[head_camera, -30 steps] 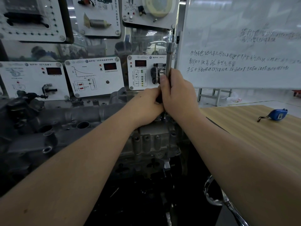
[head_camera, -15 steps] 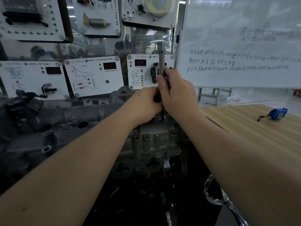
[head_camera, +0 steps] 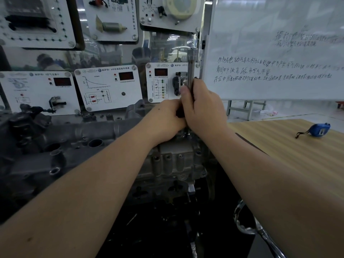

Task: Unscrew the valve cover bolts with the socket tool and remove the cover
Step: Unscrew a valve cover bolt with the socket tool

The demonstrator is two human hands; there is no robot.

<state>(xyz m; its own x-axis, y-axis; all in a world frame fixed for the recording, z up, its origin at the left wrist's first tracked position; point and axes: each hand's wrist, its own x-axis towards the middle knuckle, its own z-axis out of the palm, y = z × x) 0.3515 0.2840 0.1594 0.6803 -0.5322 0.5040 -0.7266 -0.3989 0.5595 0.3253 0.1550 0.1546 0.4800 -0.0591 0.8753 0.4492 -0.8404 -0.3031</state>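
A grey metal engine with its valve cover fills the left and centre. At the engine's right end the socket tool stands nearly upright, a steel shaft rising above my hands. My right hand grips the shaft, thumb along its left side. My left hand is curled round the tool's dark lower part, pressed against my right hand. The bolt under the tool is hidden by both hands.
White sensor display panels stand right behind the engine. A whiteboard with writing is at the back right. A wooden table on the right holds a blue tape measure. A chrome wrench lies at the lower right.
The tool's shaft tilted left and then came back toward upright, and more of it shows above my right hand. Both hands stayed clamped together at the same spot.
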